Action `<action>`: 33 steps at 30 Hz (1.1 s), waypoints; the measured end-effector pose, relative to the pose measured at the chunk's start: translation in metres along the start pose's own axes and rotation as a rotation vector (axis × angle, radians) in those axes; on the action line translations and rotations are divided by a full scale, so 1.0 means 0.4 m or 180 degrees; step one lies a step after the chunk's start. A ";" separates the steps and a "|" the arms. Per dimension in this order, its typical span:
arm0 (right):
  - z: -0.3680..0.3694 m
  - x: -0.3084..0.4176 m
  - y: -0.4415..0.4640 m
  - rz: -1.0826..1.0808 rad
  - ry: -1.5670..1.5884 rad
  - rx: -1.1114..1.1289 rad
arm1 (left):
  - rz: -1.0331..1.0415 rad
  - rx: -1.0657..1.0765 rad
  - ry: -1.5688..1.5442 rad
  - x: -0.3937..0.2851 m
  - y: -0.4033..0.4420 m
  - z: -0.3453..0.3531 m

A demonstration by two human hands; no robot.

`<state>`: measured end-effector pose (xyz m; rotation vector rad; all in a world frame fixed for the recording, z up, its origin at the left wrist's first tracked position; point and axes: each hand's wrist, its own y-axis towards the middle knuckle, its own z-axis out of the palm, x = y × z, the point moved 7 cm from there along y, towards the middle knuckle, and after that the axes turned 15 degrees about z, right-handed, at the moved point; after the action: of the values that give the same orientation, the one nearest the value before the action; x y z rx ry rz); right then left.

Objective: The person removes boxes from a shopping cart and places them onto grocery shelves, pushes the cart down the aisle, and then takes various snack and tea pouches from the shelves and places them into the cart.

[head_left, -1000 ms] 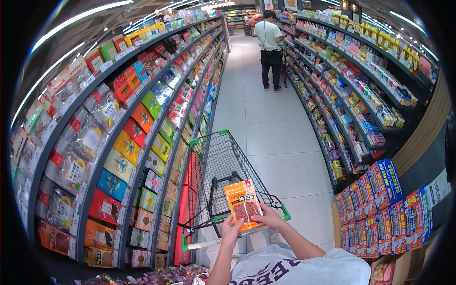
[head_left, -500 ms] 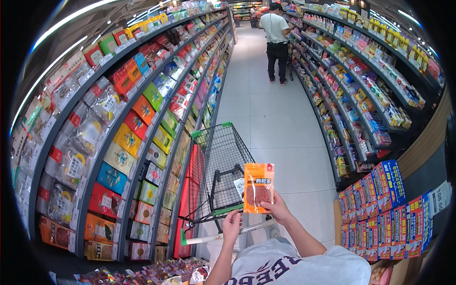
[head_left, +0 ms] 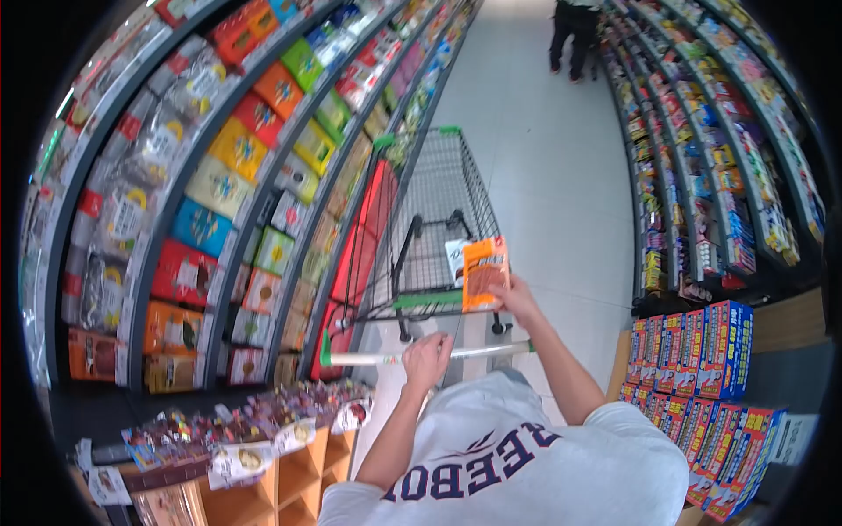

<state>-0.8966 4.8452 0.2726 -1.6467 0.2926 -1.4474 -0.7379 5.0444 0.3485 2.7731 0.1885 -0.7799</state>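
Note:
My right hand (head_left: pixel 517 301) grips an orange snack pouch (head_left: pixel 474 259) by its lower right edge, holding it upright over the near end of the shopping cart (head_left: pixel 430 188). Dark reddish contents show through the pouch's window. My left hand (head_left: pixel 427 358) is closed around the cart's pale handle (head_left: pixel 373 358). Partly hidden behind the pouch is a white package (head_left: pixel 453 256), which seems to lie inside the cart. The cart is a dark wire basket with green corners.
Shelves of packaged snacks (head_left: pixel 219 197) line the left, and more goods (head_left: pixel 693 175) fill the right. Stacked blue and red boxes (head_left: pixel 702 368) stand at near right. A wooden display (head_left: pixel 263 478) with small packets is at near left. Farther along the aisle stands a person (head_left: pixel 574 39).
My view has tilted downward. The pouch has moved lower, closer to the cart's near end. My left hand has gone from beside the pouch, fingers loose, to the cart handle.

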 end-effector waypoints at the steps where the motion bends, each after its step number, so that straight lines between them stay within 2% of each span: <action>1: -0.004 0.013 0.026 0.0007 -0.0039 -0.0025 | 0.0085 -0.0045 0.0050 0.000 0.000 0.004; 4: -0.016 0.045 0.094 -0.0034 -0.0194 -0.0112 | 0.0208 -0.0262 0.0217 -0.009 -0.004 0.001; 8: 0.000 0.085 0.164 -0.0095 -0.0888 -0.0196 | 0.0157 -0.0434 0.0324 -0.012 -0.003 0.008; 11: 0.049 0.101 0.212 -0.0185 -0.1085 0.0097 | 0.0106 -0.0537 0.0342 -0.012 -0.003 0.008; 12: 0.051 0.096 0.222 -0.0027 -0.1122 -0.0088 | 0.0097 -0.0587 0.0338 -0.013 -0.001 0.008; 15: 0.068 0.067 0.319 0.0083 -0.1275 -0.0004 | -0.0004 -0.0628 0.0365 -0.011 0.000 0.008; 19: 0.047 0.028 0.429 -0.0344 -0.0946 -0.0556 | -0.0261 -0.0581 0.0419 -0.013 0.004 0.007; 20: 0.016 -0.046 0.556 -0.0367 -0.1227 -0.0873 | -0.0297 -0.0598 0.0447 -0.015 0.007 0.006; 23: 0.027 0.004 0.381 0.0471 -0.1392 -0.0409 | -0.0346 -0.0633 0.0509 -0.012 0.008 0.017; 24: 0.004 -0.082 0.477 0.0187 -0.1777 -0.0599 | -0.0356 -0.0653 0.0506 -0.010 0.008 0.020; 27: 0.027 -0.124 0.463 -0.0126 -0.2516 -0.0062 | -0.0389 -0.0639 0.0509 -0.015 0.010 0.021; 29: 0.050 -0.099 0.391 -0.0316 -0.2535 0.0270 | -0.0363 -0.0602 0.0448 -0.020 0.006 0.032; 33: 0.100 -0.071 0.291 -0.1387 -0.2556 0.0787 | -0.0421 -0.0653 0.0468 -0.014 -0.001 0.025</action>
<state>-0.8267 4.8164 0.1714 -1.9972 -0.7013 -0.9393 -0.7478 5.0417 0.3431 2.6422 0.4570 -0.5509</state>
